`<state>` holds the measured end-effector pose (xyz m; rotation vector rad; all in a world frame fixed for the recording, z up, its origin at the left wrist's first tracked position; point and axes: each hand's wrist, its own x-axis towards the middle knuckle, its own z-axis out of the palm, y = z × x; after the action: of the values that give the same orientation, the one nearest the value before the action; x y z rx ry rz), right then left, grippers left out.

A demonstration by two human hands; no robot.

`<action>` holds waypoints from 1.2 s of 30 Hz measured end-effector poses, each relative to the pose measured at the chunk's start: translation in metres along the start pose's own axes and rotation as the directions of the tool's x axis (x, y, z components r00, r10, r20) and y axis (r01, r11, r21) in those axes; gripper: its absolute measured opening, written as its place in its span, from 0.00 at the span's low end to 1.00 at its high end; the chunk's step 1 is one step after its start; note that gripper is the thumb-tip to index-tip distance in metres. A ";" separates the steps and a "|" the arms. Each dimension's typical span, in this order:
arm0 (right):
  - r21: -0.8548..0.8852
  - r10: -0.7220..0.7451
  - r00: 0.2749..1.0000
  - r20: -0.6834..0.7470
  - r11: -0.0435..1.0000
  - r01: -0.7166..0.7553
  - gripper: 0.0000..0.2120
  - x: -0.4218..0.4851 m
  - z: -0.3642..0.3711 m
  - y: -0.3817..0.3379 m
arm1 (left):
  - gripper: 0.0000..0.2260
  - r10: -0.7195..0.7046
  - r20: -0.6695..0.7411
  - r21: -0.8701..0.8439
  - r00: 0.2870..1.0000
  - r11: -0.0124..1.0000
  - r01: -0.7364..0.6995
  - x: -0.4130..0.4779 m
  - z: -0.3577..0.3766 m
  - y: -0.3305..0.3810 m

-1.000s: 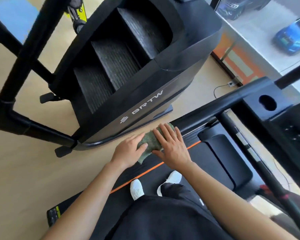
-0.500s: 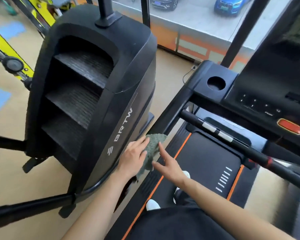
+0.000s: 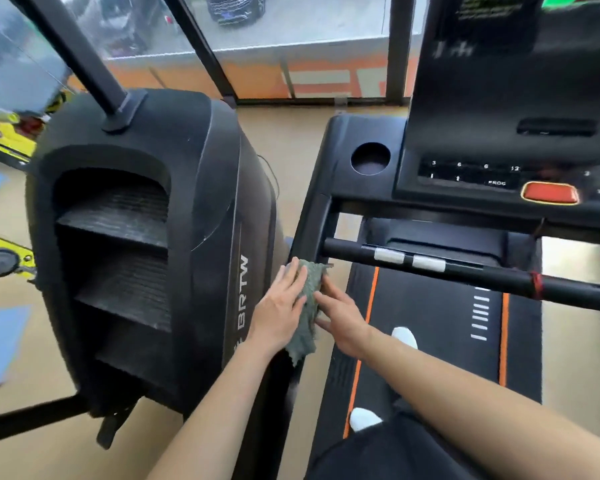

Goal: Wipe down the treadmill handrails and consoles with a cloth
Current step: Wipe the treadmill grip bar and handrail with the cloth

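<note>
Here, in the head view, the grey-green cloth [image 3: 309, 299] lies draped over the treadmill's left handrail [image 3: 310, 223], just below where the crossbar [image 3: 465, 271] meets it. The cloth's long axis runs along the rail: its far end points up toward the console [image 3: 499, 140], and its ragged near end hangs toward the person. The left hand [image 3: 281, 313] lies flat on the cloth's outer side with straight fingers pressed close together, gripping nothing. The right hand [image 3: 343, 320] is on the inner side, its fingers stretched out against the cloth and not curled round it, so the cloth sits between the two palms. On the console, a round cup holder [image 3: 370, 158] is at the left corner and a red button [image 3: 549, 192] lies below the number keys. Two white shoes [image 3: 404, 336] stand on the black belt [image 3: 430, 323], which has orange edge lines. A black stair machine [image 3: 153, 237] stands just beside the rail, to the left
</note>
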<state>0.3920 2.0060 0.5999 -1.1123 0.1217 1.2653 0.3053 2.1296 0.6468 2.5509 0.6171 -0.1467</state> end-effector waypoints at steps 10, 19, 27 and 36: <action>0.048 -0.108 0.987 -0.117 0.992 0.115 0.22 0.034 -0.004 -0.019 | 0.27 0.003 0.010 0.048 1.000 0.999 -0.004 0.057 -0.009 0.015; -0.100 -0.173 0.983 -0.067 0.981 0.166 0.26 0.035 -0.010 -0.012 | 0.30 -0.032 -0.030 -0.031 0.999 0.999 0.031 0.037 0.002 0.009; -0.165 -0.220 0.975 -0.012 0.963 0.215 0.36 0.017 -0.008 0.021 | 0.33 -0.045 -0.062 -0.055 0.997 0.998 0.041 -0.014 0.012 -0.002; -0.177 -0.145 0.986 0.077 0.972 0.156 0.31 -0.030 0.009 0.073 | 0.33 -0.065 -0.051 -0.066 0.997 0.996 0.062 -0.092 0.019 -0.019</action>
<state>0.3188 1.9832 0.5800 -1.2129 -0.1278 1.1913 0.2151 2.0978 0.6414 2.4807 0.7124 -0.0801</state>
